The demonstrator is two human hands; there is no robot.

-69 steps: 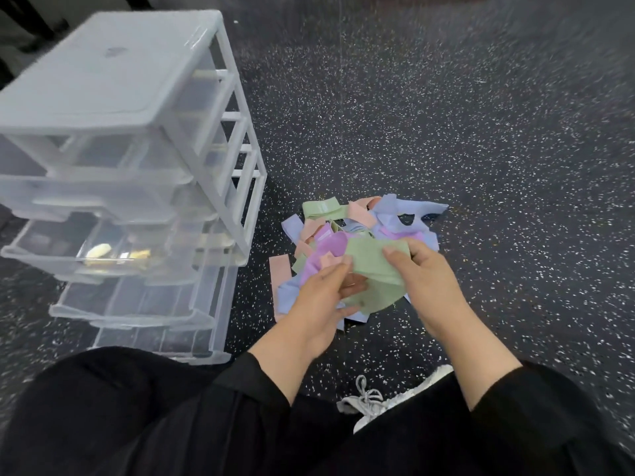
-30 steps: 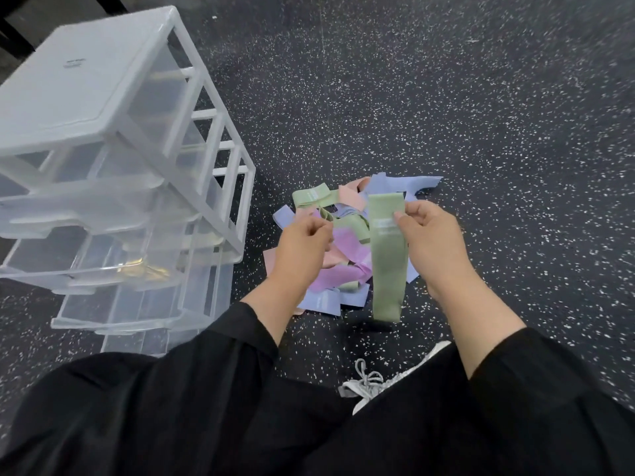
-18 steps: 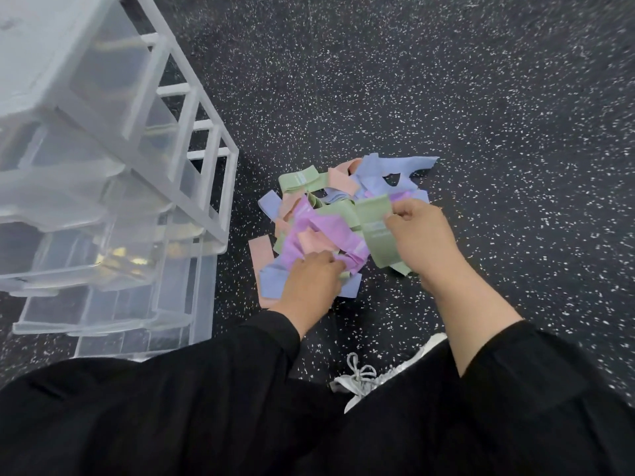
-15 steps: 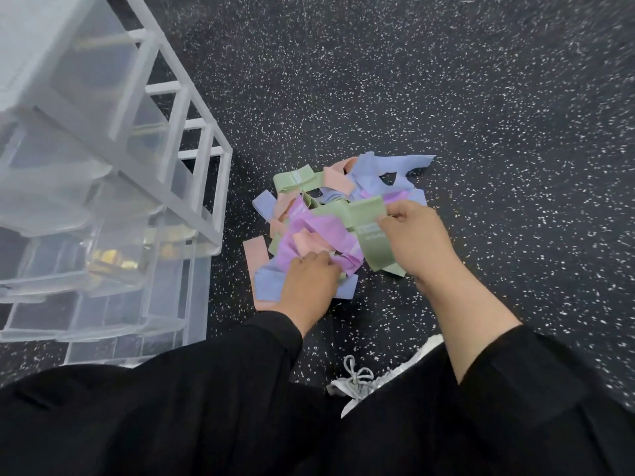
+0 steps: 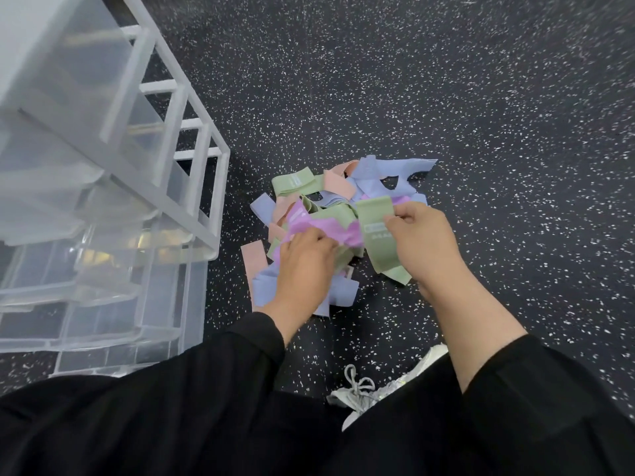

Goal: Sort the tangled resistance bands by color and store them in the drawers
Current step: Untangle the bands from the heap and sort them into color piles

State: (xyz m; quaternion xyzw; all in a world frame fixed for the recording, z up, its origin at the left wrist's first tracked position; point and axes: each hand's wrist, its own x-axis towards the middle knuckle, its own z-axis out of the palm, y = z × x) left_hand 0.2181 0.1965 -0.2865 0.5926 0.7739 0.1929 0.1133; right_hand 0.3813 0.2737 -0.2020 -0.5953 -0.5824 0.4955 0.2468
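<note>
A tangled pile of resistance bands (image 5: 347, 190) in green, pink, purple and blue lies on the dark speckled floor. My right hand (image 5: 422, 242) pinches a folded green band (image 5: 376, 231) with white print, held just above the pile. My left hand (image 5: 305, 262) reaches into the pile and grips a purple band (image 5: 323, 226) that crosses toward the green one. Another green band (image 5: 295, 183) lies at the pile's far left edge, and blue bands (image 5: 385, 175) lie at the far side.
A translucent plastic drawer tower (image 5: 103, 187) stands at the left, its lower drawers pulled out; one holds something yellowish (image 5: 151, 240). My black-clad knees fill the foreground, with a white sneaker (image 5: 371, 393) between them. Speckled floor stretches to the right.
My right hand lowered the green band from hanging full length down onto the pile. My left hand dropped into the pile and took hold of the purple band. The view tilted down and left.
</note>
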